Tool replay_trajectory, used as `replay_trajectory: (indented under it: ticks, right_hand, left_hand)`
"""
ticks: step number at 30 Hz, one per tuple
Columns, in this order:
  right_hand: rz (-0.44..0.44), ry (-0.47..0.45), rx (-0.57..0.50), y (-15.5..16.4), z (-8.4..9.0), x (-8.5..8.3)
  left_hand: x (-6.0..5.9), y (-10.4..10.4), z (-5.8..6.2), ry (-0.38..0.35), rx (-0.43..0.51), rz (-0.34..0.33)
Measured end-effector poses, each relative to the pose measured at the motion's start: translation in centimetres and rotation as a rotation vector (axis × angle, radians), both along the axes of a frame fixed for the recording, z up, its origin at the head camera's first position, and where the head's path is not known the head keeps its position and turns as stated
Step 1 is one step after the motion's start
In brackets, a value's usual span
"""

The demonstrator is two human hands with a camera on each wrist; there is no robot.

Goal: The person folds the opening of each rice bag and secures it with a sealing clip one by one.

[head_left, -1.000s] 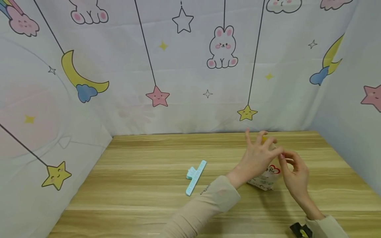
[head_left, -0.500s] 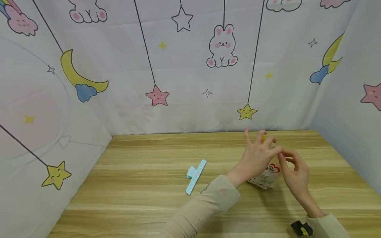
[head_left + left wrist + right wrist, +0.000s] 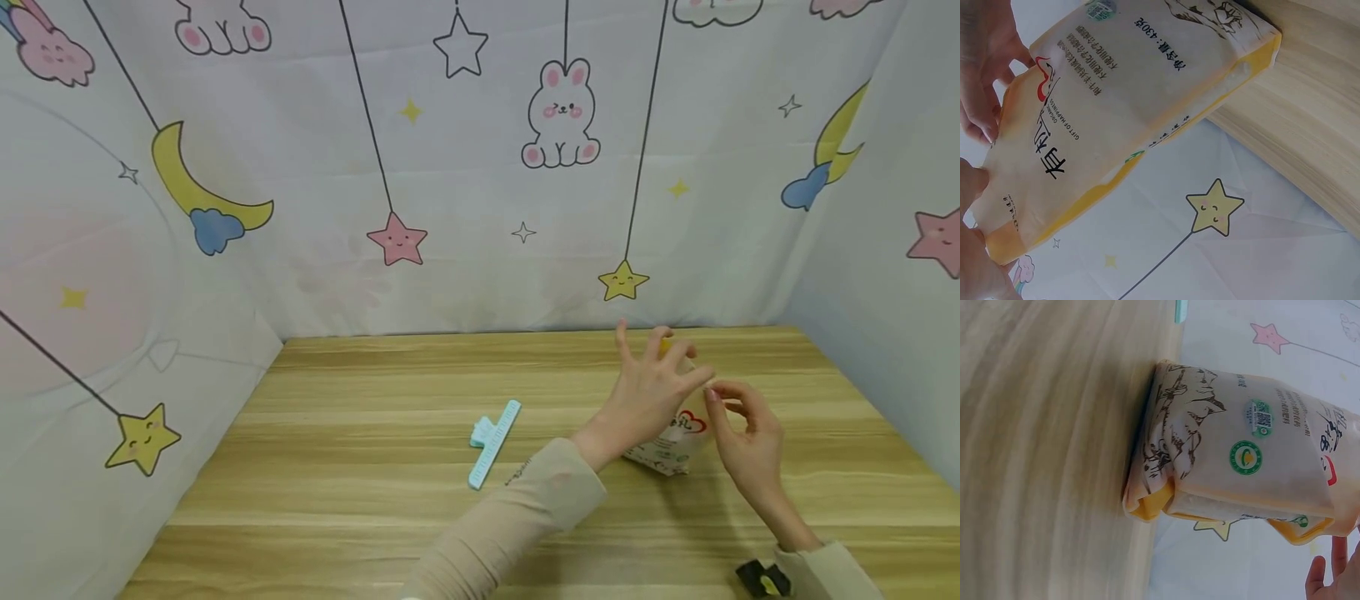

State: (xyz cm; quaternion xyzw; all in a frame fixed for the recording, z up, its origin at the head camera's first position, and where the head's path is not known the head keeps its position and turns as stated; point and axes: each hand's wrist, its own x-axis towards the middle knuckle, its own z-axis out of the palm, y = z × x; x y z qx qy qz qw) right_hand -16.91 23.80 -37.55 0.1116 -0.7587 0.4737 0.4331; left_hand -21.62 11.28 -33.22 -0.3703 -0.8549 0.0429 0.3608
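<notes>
Left hand point(image 3: 648, 396) pinches the top of the bag point(image 3: 670, 446), other fingers splayed straight. Right hand point(image 3: 746, 442) pinches the same top edge from the other side, fingers curled. Bag stands upright on the surface point(image 3: 360, 483), near the back edge by the cloth backdrop point(image 3: 465, 167). Bag's upper part is hidden behind the hands. Blue clip point(image 3: 491, 444) lies well left of the bag, bare wood between them.

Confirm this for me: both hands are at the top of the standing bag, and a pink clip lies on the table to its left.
Not quite. The clip is light blue, not pink, as the head view shows. The rest holds: both hands, left hand and right hand, are at the top of the standing bag.
</notes>
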Motion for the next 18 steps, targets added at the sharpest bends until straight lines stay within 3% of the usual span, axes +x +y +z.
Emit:
replay_trajectory:
  ticks: [4,8,18]
  right_hand:
    - [-0.007,-0.014,-0.006,0.0,-0.2,0.2]
    - [-0.028,-0.033,-0.002,0.9,-1.6,-0.6]
    - [-0.062,-0.002,0.023,1.5,-2.9,-0.9]
  left_hand:
    - [-0.1,0.0,0.0,0.010,-0.002,0.011]
    - [-0.1,0.0,0.0,0.016,-0.004,0.014]
    - [-0.1,0.0,-0.1,-0.007,-0.001,0.017]
